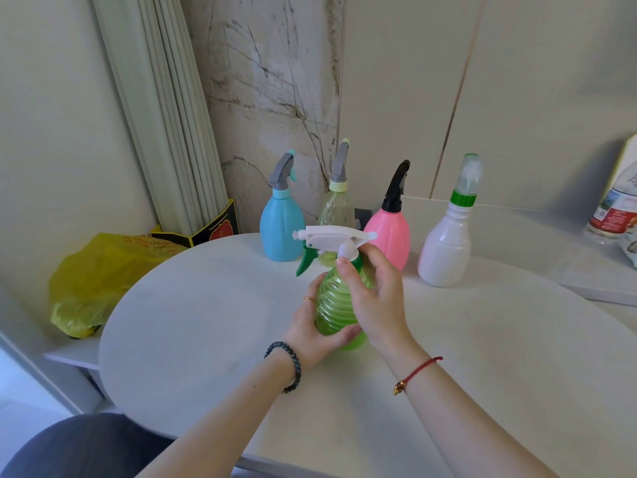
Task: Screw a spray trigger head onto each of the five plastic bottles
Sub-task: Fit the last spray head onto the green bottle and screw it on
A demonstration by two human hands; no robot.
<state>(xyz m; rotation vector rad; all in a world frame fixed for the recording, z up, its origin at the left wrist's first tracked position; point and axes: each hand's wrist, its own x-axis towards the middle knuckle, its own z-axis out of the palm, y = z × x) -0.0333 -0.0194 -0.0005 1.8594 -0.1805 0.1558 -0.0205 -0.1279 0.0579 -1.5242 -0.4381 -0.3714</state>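
Note:
A ribbed green bottle is held just above the round white table. My left hand wraps its lower body from the left. My right hand grips the green collar under the white spray trigger head, which sits on the bottle's neck and points left. Behind stand a blue bottle with a grey trigger, a clear yellowish bottle with a grey trigger, a pink bottle with a black trigger, and a white bottle with a green collar and clear cap.
A yellow plastic bag lies off the table's left edge beside a black and yellow box holding pale slats. A labelled bottle stands on the ledge at far right. A dark seat shows at bottom left.

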